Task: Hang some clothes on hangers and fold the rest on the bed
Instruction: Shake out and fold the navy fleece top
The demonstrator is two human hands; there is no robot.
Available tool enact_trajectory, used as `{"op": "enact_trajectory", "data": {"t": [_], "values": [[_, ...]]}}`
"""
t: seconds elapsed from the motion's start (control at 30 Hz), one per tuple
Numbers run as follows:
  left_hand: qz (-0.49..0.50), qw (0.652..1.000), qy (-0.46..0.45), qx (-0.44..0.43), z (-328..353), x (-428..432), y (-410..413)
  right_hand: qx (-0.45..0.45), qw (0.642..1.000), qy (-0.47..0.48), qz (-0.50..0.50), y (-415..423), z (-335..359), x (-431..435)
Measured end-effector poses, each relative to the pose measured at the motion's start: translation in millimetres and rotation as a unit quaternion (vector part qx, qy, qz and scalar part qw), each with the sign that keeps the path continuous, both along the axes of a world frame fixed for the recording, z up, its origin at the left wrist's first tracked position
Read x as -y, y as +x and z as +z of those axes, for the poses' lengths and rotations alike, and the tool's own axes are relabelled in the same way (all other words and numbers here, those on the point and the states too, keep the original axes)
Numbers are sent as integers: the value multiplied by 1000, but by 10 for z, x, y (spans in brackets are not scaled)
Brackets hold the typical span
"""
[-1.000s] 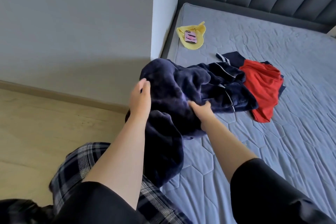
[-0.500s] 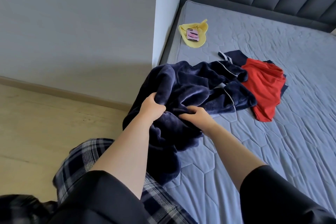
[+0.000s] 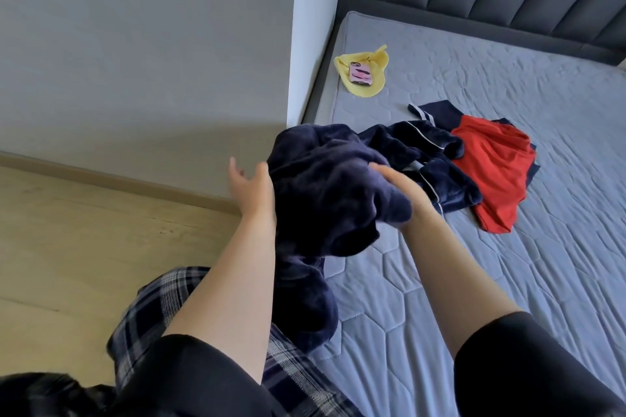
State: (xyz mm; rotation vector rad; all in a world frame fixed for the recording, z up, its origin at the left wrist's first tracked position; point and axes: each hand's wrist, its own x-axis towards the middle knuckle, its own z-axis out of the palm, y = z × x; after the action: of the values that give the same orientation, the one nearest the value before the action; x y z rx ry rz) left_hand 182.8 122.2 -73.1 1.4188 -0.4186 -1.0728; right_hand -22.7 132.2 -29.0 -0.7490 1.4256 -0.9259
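- The navy fleece garment (image 3: pixel 325 193) was bunched up between both hands at the near corner of the bed (image 3: pixel 508 298). Its lower part hung down past the edge, against the person's plaid trousers (image 3: pixel 162 308).
- The left hand (image 3: pixel 252 186) had its fingers spread and loose, with only the palm side touching the bundle's left flank, so it was not grasping anything.
- The right hand (image 3: pixel 399 186) lay on the bundle's other side with cloth draped over it. Blur made it impossible to tell whether its fingers pinched the fleece or just propped it up.
- Just beyond the right hand, a navy piece with white piping (image 3: pixel 437 179) touched the bundle; I could not tell whether they were one garment. A red garment (image 3: pixel 491 179) lay against its far side.
- Well beyond the grip, a phone (image 3: pixel 360 74) sat on a yellow cloth (image 3: pixel 369 91).
- Likely risk: with so little real hold, the hanging weight could pull the fleece off onto the floor (image 3: pixel 84 247).
- Lifting it could also snag the piped piece and drag the red garment along.
- No hanger was visible.
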Motion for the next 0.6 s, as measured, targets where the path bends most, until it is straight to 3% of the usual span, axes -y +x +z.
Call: {"op": "enact_trajectory", "data": {"t": [0.03,0.1,0.17,0.27,0.33,0.4,0.47,0.53,0.6], "values": [[-9,999,-27,25,34,14,-16,57,997,-37,-32,50,86,37],[-71,996,-50,-28,209,-18,-42,213,970,-105,-44,151,289,143],[-153,979,-87,-98,258,1,-41,265,953,-142,45,276,474,250],[-231,961,-140,-60,242,4,-19,147,969,-107,164,449,490,390],[-219,966,-133,36,222,-9,10,96,967,-88,221,496,431,418],[-183,976,-90,75,194,-21,22,66,967,-94,228,485,387,429],[-124,991,-42,20,197,-25,41,27,974,-126,184,467,340,427],[-74,994,14,-78,218,-26,82,-91,976,-172,98,448,282,422],[-95,987,35,-127,220,-15,127,-227,950,-208,47,397,184,406]]}}
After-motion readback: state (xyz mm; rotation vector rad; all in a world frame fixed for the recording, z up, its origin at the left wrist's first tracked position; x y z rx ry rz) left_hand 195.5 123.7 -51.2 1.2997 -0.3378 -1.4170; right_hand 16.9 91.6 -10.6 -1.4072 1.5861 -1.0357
